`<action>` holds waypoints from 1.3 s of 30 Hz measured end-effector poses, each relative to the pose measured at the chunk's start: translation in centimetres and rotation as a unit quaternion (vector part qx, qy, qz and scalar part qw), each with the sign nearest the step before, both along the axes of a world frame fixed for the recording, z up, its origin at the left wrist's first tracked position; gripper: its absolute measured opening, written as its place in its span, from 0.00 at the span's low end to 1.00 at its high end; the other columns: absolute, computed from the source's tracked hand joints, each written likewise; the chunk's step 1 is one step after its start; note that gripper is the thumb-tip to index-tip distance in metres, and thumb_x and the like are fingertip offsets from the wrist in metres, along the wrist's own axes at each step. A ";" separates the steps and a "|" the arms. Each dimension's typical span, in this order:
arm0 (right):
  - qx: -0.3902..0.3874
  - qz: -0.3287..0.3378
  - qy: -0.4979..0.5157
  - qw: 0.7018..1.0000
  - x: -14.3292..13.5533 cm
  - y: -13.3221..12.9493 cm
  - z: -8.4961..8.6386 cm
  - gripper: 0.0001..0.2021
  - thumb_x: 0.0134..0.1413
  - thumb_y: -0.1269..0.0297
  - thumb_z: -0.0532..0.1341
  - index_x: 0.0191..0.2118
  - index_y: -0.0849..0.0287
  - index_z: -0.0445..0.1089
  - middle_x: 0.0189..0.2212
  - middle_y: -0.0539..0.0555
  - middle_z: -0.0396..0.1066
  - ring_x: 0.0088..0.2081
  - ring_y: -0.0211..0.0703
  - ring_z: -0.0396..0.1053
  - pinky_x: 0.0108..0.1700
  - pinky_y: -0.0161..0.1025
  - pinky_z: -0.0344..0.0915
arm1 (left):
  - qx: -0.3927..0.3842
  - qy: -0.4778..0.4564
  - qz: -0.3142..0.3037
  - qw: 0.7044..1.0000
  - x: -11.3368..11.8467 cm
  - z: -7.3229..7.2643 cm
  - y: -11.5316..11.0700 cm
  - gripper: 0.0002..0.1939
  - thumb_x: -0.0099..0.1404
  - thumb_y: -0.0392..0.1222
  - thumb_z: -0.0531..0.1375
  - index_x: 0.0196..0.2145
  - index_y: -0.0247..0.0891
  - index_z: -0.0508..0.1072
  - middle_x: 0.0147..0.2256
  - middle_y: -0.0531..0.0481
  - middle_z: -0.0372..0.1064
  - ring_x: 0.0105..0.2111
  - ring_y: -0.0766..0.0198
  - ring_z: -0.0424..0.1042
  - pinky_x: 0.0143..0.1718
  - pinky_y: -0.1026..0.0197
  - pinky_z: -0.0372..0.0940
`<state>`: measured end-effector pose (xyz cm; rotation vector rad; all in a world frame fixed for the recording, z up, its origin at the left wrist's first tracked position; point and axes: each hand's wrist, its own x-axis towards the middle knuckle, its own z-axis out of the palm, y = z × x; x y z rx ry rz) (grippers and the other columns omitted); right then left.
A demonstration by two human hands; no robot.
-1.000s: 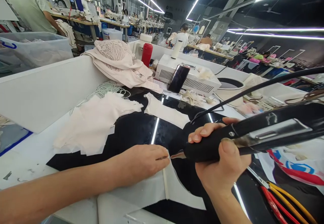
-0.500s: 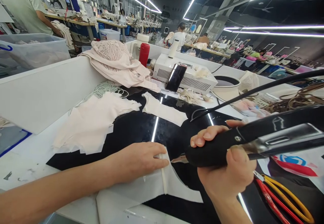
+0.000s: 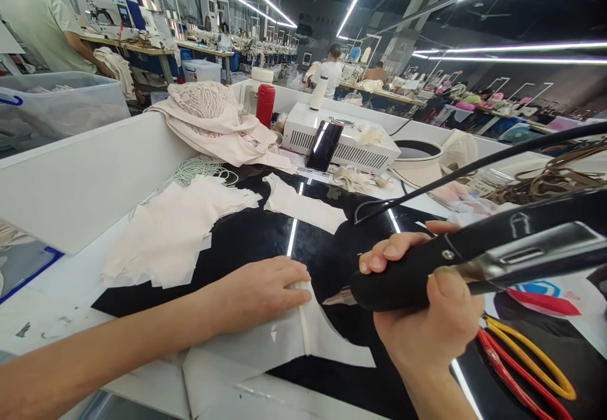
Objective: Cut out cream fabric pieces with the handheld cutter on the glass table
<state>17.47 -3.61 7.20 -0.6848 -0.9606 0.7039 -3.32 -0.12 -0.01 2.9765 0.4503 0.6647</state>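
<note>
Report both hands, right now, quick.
Left hand: on the white fabric piece; whether pinching or only pressing cannot be told.
Right hand: closed, holding the black handheld tool.

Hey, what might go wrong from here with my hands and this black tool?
The metal tip of the black handheld tool in your right hand points toward your left hand; a slip might jab it. The black cord appears to loop close to the pale cutout, so it might catch and drag it.
</note>
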 end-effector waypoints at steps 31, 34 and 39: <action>0.014 0.055 0.006 0.998 -0.3 -1.1 -2.2 0.20 0.59 0.53 0.76 0.52 0.50 0.72 0.32 0.46 0.76 0.28 0.38 0.74 0.32 0.38 0.73 | -0.040 0.016 0.006 0.999 0.5 0.0 -2.9 0.15 0.76 0.26 0.57 0.54 0.37 0.74 0.52 0.43 0.75 0.48 0.55 0.79 0.48 0.56 0.79; 0.018 0.054 0.003 0.998 -0.5 -1.2 -2.2 0.19 0.61 0.54 0.75 0.52 0.50 0.72 0.32 0.45 0.76 0.28 0.38 0.74 0.32 0.38 0.74 | -0.023 0.021 0.003 0.999 0.3 -0.2 -2.9 0.15 0.77 0.27 0.56 0.56 0.37 0.74 0.53 0.42 0.74 0.50 0.54 0.79 0.49 0.55 0.79; 0.017 0.054 0.002 0.998 -0.1 -1.6 -1.9 0.17 0.61 0.55 0.75 0.51 0.50 0.73 0.32 0.46 0.76 0.28 0.39 0.74 0.32 0.38 0.74 | -0.001 0.012 -0.005 1.000 0.2 -0.2 -3.0 0.14 0.79 0.28 0.54 0.55 0.37 0.74 0.53 0.41 0.74 0.51 0.55 0.77 0.52 0.55 0.78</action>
